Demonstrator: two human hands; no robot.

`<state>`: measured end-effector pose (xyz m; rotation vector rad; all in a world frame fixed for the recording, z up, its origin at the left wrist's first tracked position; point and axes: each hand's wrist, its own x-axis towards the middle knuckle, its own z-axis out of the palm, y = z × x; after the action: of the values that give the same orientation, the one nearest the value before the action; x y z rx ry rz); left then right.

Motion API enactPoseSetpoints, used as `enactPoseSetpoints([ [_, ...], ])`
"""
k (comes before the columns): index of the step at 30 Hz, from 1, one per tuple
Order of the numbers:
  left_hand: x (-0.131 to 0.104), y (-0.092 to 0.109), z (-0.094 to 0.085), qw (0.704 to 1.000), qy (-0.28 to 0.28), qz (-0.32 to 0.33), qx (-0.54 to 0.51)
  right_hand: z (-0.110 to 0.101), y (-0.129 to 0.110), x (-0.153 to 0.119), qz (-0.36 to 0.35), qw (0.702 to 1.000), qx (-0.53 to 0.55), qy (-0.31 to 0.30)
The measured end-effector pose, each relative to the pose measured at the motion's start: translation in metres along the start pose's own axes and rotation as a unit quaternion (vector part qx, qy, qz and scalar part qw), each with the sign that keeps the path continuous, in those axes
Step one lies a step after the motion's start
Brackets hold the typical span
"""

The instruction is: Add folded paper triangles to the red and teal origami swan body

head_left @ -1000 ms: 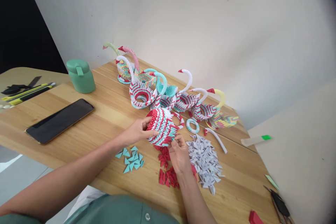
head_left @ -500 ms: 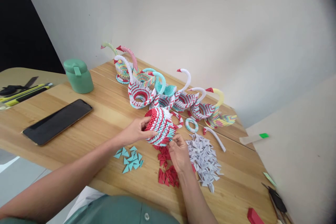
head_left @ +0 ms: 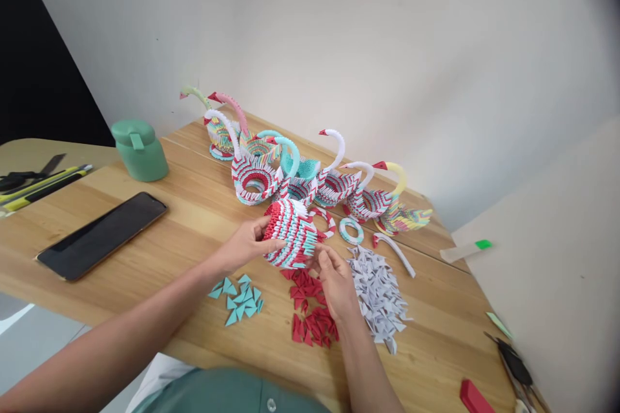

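Observation:
My left hand [head_left: 252, 242] grips a rounded origami body [head_left: 290, 232] made of interlocked red, white and turquoise paper pieces, its thumb on the near side. The body is held tilted above the table. At its lower right edge is my right hand [head_left: 334, 274], fingers bent together; whatever they may pinch is hidden. Below the hands lie loose red paper triangles [head_left: 314, 326]. A pile of white paper triangles [head_left: 380, 297] spreads to the right of my right hand, and turquoise paper triangles [head_left: 242, 300] lie left of the red ones.
Several finished paper swans [head_left: 254, 177] stand along the back. A red-and-white ring [head_left: 330, 222], a turquoise-and-white ring [head_left: 351, 230] and a white swan neck [head_left: 397, 255] lie before them. Leftward are a phone [head_left: 104, 235] and a green container [head_left: 140, 151]; scissors [head_left: 516, 364] lie far right.
My right hand has drawn slightly right, away from the body's edge. My left hand still holds the body, and the whole view has shifted slightly.

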<state>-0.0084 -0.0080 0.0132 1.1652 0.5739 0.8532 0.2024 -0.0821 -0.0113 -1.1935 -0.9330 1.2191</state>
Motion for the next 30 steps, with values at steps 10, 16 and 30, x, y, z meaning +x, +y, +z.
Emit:
enactPoseSetpoints([
  [10, -0.0003, -0.0005, 0.0027, 1.0, -0.005, -0.009, -0.008, 0.0093, -0.0051, -0.0025, -0.048, 0.996, -0.054, 0.053],
  [16, -0.0002, -0.0008, 0.004, 1.0, 0.0, -0.011, 0.001, 0.0072, -0.0049, -0.0027, -0.046, 0.995, -0.076, 0.055],
  [30, 0.0015, -0.0066, 0.0029, 1.0, -0.023, -0.002, 0.006, 0.0077, -0.0066, -0.0042, -0.102, 0.976, -0.192, 0.025],
])
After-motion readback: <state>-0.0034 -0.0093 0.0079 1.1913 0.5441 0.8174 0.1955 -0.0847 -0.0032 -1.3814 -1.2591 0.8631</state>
